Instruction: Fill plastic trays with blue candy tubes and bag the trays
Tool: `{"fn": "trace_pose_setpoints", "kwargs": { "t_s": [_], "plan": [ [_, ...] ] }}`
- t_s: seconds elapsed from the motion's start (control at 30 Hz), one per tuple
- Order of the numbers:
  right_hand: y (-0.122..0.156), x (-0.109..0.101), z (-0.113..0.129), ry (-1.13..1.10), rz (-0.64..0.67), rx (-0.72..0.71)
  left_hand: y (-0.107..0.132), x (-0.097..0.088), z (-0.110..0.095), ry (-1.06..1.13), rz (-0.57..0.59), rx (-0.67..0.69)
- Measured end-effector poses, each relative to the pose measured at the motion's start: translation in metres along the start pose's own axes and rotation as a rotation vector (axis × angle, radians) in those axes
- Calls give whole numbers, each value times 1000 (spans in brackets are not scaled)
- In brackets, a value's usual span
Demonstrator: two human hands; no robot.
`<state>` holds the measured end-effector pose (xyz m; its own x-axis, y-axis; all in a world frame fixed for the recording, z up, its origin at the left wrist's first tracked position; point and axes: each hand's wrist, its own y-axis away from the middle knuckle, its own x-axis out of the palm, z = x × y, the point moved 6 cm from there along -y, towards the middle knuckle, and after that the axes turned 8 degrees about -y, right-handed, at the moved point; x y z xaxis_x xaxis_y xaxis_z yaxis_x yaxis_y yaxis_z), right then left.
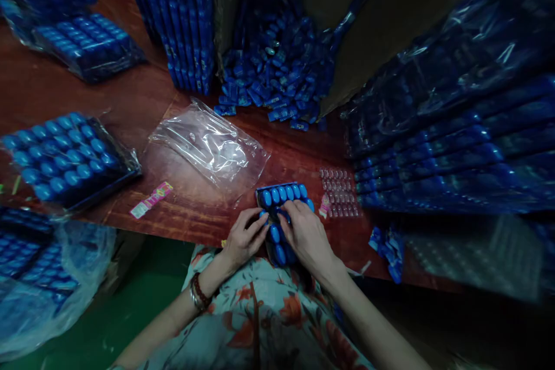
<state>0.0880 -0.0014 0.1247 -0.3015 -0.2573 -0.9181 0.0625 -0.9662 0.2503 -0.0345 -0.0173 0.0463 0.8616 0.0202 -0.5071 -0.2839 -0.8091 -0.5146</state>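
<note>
A tray of small blue oval pieces (281,193) lies at the near edge of the wooden table (130,98). My left hand (245,238) rests on its left side with fingers curled, fingertips pressing on the blue pieces. On the right side of the tray lies my right hand (306,236), its fingers bent down onto the pieces. Both hands cover the tray's middle; several blue pieces (277,245) show between them near the table edge. What the fingertips pinch is hidden.
An empty clear plastic bag (208,147) lies left of the tray. A clear blister tray (340,191) sits to its right. Loose blue packets (277,63) are heaped at the back. Bagged filled trays (65,159) and tall stacks (455,156) flank the table.
</note>
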Motion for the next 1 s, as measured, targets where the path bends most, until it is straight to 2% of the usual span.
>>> {"fn": "trace_pose_setpoints", "kwargs": {
  "t_s": [0.13, 0.33, 0.5, 0.67, 0.73, 0.8, 0.87, 1.0],
  "plan": [
    [-8, 5, 4, 16, 33, 18, -1, 0, 0, 14, -1, 2],
    [-16, 6, 7, 101, 180, 83, -3, -1, -2, -17, 4, 20],
    [-22, 7, 13, 186, 324, -35, -3, -2, -3, -31, 4, 28],
    [-27, 15, 15, 232, 363, -118, -4, -2, -7, -53, -21, 72],
    [-26, 19, 13, 217, 332, -123, -4, -2, -7, -56, -30, 78],
    [-24, 18, 8, 146, 244, -105, -4, -1, -6, -57, -33, 76],
    [-19, 10, 1, -1, 104, -106, -3, -1, -6, -75, -30, 81],
    [3, -22, -23, -337, -247, -164, -5, -2, -7, -125, 4, 72]
  ]
}}
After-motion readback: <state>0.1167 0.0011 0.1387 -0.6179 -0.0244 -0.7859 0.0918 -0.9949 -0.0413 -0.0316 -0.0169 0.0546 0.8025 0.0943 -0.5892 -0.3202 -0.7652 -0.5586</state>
